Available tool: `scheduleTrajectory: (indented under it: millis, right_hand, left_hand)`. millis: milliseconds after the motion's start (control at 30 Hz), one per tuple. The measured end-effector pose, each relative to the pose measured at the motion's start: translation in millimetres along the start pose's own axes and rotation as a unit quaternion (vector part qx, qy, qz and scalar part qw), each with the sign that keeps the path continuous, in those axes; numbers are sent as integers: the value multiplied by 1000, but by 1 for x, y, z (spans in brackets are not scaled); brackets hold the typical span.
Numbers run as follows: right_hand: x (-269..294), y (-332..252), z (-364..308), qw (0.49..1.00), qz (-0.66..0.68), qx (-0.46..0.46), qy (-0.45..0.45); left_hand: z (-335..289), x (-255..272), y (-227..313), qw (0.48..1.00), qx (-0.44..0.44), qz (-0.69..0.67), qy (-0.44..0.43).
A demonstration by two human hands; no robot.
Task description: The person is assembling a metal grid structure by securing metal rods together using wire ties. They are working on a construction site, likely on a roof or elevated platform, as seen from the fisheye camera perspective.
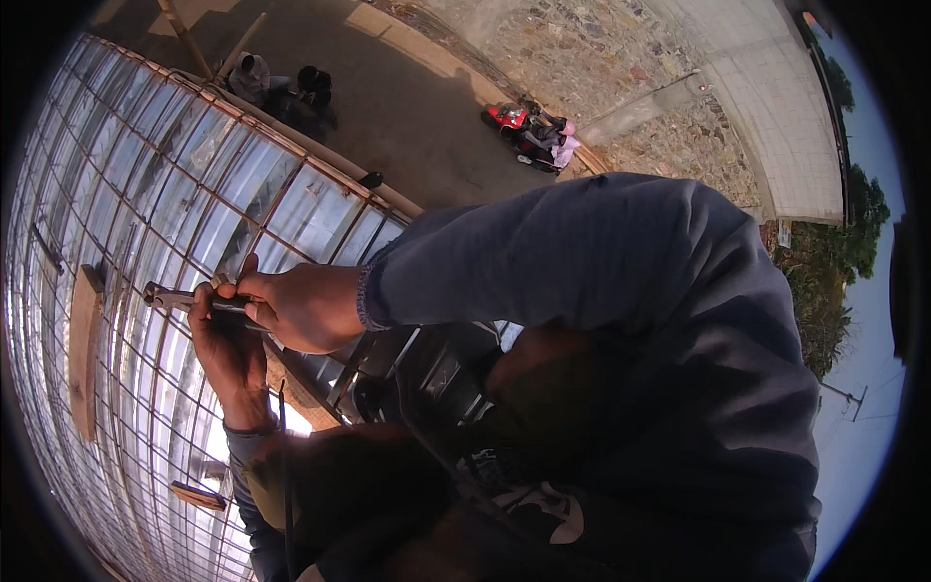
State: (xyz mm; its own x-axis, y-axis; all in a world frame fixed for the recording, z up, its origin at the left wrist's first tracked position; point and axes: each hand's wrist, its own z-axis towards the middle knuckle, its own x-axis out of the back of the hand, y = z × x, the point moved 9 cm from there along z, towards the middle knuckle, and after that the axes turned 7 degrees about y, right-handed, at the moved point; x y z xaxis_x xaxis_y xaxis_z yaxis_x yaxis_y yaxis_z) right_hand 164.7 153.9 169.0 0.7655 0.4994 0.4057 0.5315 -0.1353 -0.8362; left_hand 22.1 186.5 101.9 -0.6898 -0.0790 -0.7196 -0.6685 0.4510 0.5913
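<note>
In the head view, the left hand's [231, 357] fingers curl closed around grey metal pliers [175, 299] with dark handles; the right hand's [303, 308] bend against them, their exact grip hidden. Beneath the fingers, a rusty thin-barred steel grid [263, 228] overlies shiny ribbed sheeting [315, 209], cut off leftward.

We see an outdoor building site: a metal grid [147, 225] over shiny sheets [218, 145], with a street [417, 121] below the grid.
</note>
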Motion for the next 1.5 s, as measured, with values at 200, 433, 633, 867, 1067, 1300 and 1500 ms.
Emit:
scheduleTrajectory:
  millis: [200,433,633,867,1067,1300,1500]
  right_hand:
    - [43,19,-33,994,-57,83,31]
    - [2,42,12,981,122,153,20]
    - [37,56,39,940,-189,247,142]
    - [23,36,66,967,-197,163,-16]
    - [20,38,92,912,-265,304,81]
    - [166,106,98,973,173,10,150]
    - [151,79,98,964,242,49,101]
  left_hand:
    - [15,69,94,991,-78,84,74]
    - [-26,44,77,962,-42,209,170]
    - [-123,130,-12,889,207,323,252]
    - [-214,149,-46,761,36,605,229]
    - [-216,153,-40,970,-27,95,221]
    - [-235,208,-63,624,-38,641,446]
    - [-198,186,-91,554,18,750,362]
